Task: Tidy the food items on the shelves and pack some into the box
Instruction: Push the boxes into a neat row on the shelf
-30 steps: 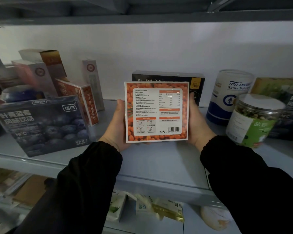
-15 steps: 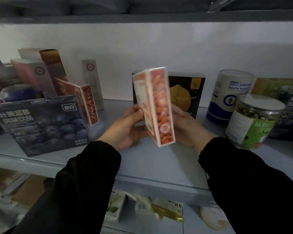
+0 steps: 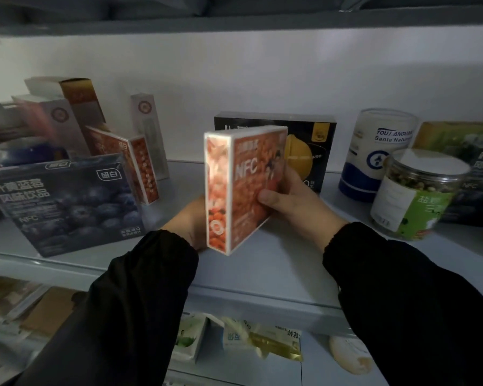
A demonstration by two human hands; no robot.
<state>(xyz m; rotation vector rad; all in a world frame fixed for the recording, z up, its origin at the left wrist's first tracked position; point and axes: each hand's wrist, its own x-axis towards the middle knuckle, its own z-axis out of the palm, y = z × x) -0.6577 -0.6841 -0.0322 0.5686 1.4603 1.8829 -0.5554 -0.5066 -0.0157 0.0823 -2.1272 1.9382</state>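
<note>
I hold an orange box with both hands, low over the middle of the gray shelf. It stands up on its end, turned so its thin side faces me. It says NFC on the front. The box is closed, so I cannot see what is in it. I cannot tell if its bottom corner touches the shelf.

My right hand grips the box, thumb on the front and fingers round the far edge. My left hand is against the other side. The box hides its fingers, so I cannot tell if they curl.

Right behind the box stands a black box with a yellow picture. My orange box hides part of it.

To the right stands a white and blue tub. In front of it is a clear jar with a white lid and green label. It is full of small greenish bits.

To the left stands a big blue box with blueberries on it. Behind it is another orange box, a tall white box, and a box with its top flap open.

On the shelf below lie some packets.
</note>
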